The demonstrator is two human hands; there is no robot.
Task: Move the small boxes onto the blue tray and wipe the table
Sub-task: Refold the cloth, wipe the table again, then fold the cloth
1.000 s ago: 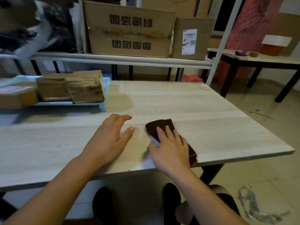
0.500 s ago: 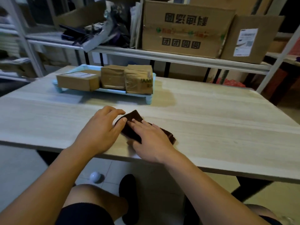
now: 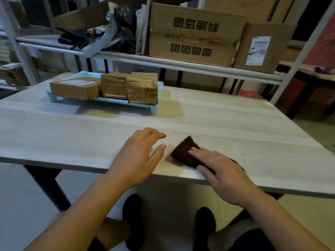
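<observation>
Right hand flat on cloth, left hand idle beside it

The right hand (image 3: 223, 171) pressed open-palmed on the brown cloth (image 3: 186, 151); the left hand (image 3: 139, 156), fingers spread, held nothing. At 11 o'clock, three small boxes (image 3: 112, 86) sat on the blue tray (image 3: 159, 87) on the table (image 3: 235, 124).

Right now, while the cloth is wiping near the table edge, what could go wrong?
1. The cloth lies close to the near edge of the table under the right hand; a stroke toward the body may push it off.
2. The rightmost box stands at the end of the tray; a wide sweep may knock it.
</observation>
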